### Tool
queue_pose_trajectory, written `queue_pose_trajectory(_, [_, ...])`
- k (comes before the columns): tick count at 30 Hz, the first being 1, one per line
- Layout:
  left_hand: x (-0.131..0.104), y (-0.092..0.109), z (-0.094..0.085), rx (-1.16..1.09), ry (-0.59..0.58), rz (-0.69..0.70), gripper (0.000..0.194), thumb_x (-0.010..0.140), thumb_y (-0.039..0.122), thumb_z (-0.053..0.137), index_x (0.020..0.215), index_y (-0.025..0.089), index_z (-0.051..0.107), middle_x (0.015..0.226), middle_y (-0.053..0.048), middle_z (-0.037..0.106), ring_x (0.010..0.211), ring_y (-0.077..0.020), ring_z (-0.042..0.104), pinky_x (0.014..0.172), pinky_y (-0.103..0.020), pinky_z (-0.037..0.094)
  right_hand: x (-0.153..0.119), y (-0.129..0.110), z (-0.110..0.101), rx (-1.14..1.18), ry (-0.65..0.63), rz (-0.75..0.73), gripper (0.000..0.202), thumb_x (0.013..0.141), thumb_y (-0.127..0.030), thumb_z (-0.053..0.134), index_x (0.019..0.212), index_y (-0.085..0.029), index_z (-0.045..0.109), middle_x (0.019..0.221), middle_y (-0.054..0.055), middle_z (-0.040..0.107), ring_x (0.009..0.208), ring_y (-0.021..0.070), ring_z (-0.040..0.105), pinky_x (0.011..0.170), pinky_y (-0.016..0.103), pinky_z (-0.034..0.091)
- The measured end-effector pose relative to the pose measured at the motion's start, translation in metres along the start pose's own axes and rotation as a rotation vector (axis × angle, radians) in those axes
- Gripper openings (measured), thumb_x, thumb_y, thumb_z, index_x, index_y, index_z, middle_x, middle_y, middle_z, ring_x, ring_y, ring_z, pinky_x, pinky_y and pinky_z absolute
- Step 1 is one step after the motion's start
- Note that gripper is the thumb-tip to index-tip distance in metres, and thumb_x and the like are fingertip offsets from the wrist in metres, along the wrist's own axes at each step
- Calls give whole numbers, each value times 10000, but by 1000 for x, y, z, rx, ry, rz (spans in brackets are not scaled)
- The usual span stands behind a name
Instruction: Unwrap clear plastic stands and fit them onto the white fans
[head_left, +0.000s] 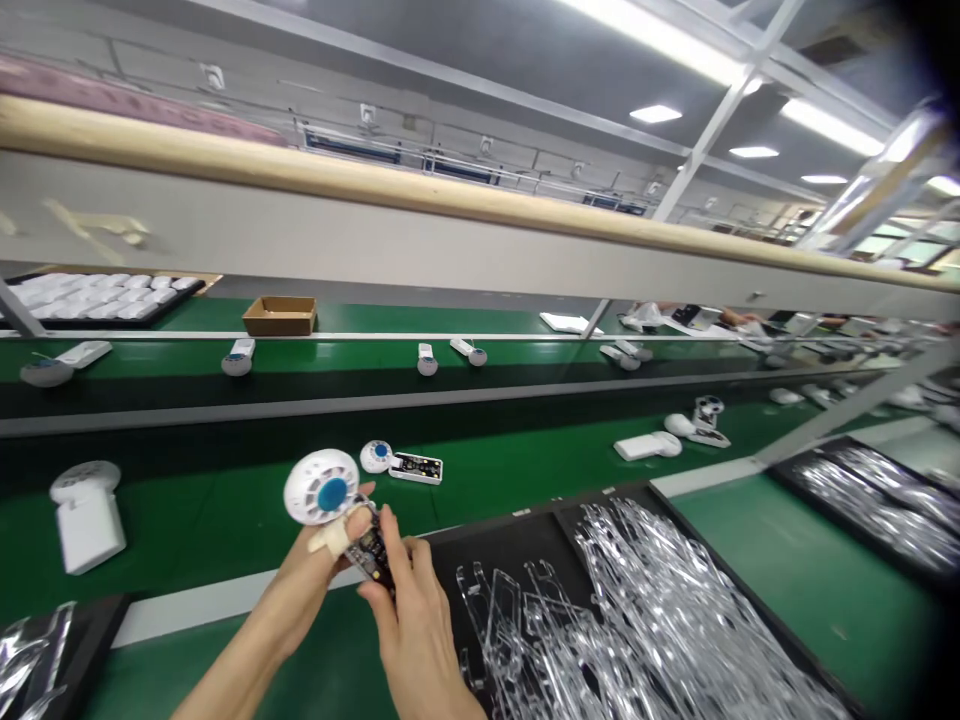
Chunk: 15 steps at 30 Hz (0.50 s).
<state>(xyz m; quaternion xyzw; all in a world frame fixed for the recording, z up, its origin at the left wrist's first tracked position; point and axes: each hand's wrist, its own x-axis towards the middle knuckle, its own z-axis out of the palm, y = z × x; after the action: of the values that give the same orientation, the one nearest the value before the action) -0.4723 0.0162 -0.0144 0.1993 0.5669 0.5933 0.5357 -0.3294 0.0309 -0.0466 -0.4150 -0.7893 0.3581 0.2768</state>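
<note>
White plastic fan unit (322,487), round grille with a blue centre, was held up over the green tabletop (225,520) just in front of the black tray (525,530). Left hand (330,545) gripped it from below, fingers (352,525) curled and pinching its dark handle part (373,552); one finger wore a pale tape wrap. Right hand (409,610) pressed against the same dark part, fingers closed on it. Clear plastic pieces (645,600) lay heaped in the tray. Another fan unit (401,462) lay flat on the belt just beyond; a white block-shaped unit (86,515) stood well to the left.
</note>
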Motion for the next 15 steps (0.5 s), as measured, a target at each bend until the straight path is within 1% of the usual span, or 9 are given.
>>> queue_pose_trajectory(2, [-6,-5,1,52,85,23,638,643,539,715,1146,171,581,1186,-136,616,1123,-342,534,883,-419,460,1,-2,-3,69,-42,40,531,886,-322,465,1392,-415,334,1146,51,543,1003,241,584,818,377,497])
queue_pose_trajectory(3, [-9,-7,3,71,123,62,614,640,538,715,1118,173,590,1182,-133,619,1113,-339,543,866,-409,475,3,-3,-2,162,-16,97,493,893,-340,448,1378,-392,372,1151,50,545,1034,235,570,847,371,483])
queue_pose_trajectory(5, [-14,-11,7,99,164,157,581,631,530,724,1085,188,600,1152,-115,639,1084,-322,569,864,-394,492,10,-2,1,404,131,278,407,920,-417,362,1280,-294,507,1080,58,580,1001,212,579,842,337,480])
queue_pose_trajectory(7, [-17,-18,13,116,154,242,563,605,544,734,1038,203,618,1077,-100,675,1033,-314,603,870,-397,505,19,0,6,598,314,477,460,919,-500,295,978,-203,642,895,56,611,855,198,607,759,306,496])
queue_pose_trajectory(8, [-17,-22,16,126,150,278,558,587,557,739,1009,208,627,1032,-97,691,1005,-314,619,876,-401,508,23,0,7,651,380,545,495,907,-531,294,802,-192,637,790,45,601,768,191,604,705,294,496])
queue_pose_trajectory(9, [-17,-27,18,134,153,307,555,570,571,743,979,212,634,990,-96,703,979,-316,632,879,-403,510,26,1,9,677,431,584,513,894,-549,302,663,-197,594,708,33,577,701,183,590,666,285,489])
queue_pose_trajectory(10, [-17,-32,20,140,158,327,548,560,585,741,953,216,637,961,-97,711,959,-317,641,878,-404,513,28,1,11,683,473,602,524,885,-559,310,579,-206,547,658,24,556,666,176,576,647,279,479])
queue_pose_trajectory(13, [-18,-42,23,156,186,336,520,562,607,727,903,226,635,940,-95,718,934,-310,655,880,-396,514,30,1,17,647,545,604,529,876,-570,310,535,-216,508,630,17,540,651,168,559,643,269,461])
queue_pose_trajectory(15, [-17,-43,22,160,195,311,518,538,608,740,867,223,633,924,-96,720,927,-314,658,869,-394,517,31,2,20,599,539,585,539,895,-552,274,544,-215,506,631,19,555,655,165,562,645,265,457])
